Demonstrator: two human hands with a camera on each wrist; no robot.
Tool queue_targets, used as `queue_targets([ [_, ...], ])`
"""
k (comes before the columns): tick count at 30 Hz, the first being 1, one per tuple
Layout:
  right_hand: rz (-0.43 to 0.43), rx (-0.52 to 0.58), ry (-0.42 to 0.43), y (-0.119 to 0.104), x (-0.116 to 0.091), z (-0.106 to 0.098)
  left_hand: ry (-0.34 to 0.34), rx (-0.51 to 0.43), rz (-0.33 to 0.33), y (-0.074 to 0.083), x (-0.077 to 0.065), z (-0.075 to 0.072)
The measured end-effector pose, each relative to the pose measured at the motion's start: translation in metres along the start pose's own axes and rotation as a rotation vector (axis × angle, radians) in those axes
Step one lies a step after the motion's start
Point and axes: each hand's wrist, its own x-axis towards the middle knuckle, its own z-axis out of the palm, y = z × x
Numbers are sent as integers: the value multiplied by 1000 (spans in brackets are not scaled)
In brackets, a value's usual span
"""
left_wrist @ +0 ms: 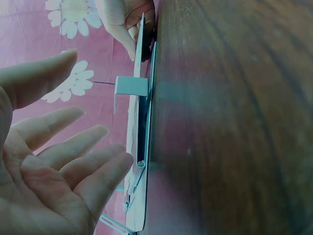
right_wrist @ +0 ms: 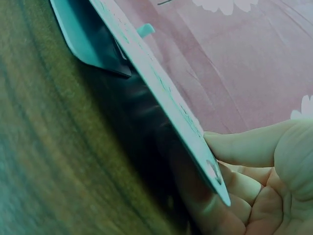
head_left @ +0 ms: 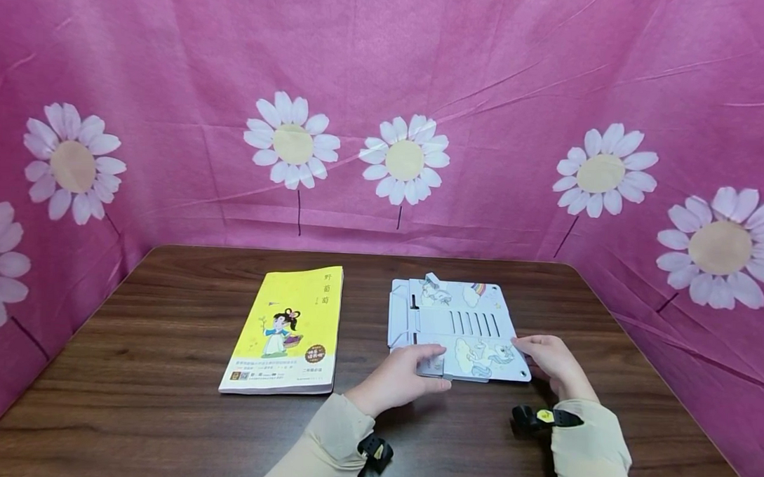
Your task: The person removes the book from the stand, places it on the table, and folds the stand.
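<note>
A white folding book stand [head_left: 461, 325] with unicorn and rainbow drawings and a row of slots lies nearly flat on the table. My right hand [head_left: 551, 362] pinches its right edge, thumb on top and fingers beneath. In the right wrist view the stand's panel [right_wrist: 171, 107] is tilted up a little from its base plate [right_wrist: 88, 46]. My left hand [head_left: 399, 379] is by the stand's lower left corner. Seen from the left wrist, that hand's fingers are spread and relaxed, holding nothing. A bent page clip [left_wrist: 131, 86] sticks out from the stand's near edge.
A yellow book [head_left: 284, 326] with a cartoon girl on its cover lies left of the stand. Both rest on a dark brown wooden table [head_left: 143, 370]. A pink cloth [head_left: 350, 55] with white daisies hangs around the back and sides.
</note>
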Motion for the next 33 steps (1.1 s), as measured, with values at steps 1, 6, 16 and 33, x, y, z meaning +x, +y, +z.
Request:
queue_targets([
  [1,-1,6,-1,1,0,0,15,-1,2,0,0,0],
  [6,1,84,-5,5,3,0,82,-20,-15,-2,1,-4],
  [16,3,162,-8,11,6,-1,193,-127,-9,-8,2,-15],
  [33,8,165,-4,11,5,0,272,-19,-135,-16,4,-22],
])
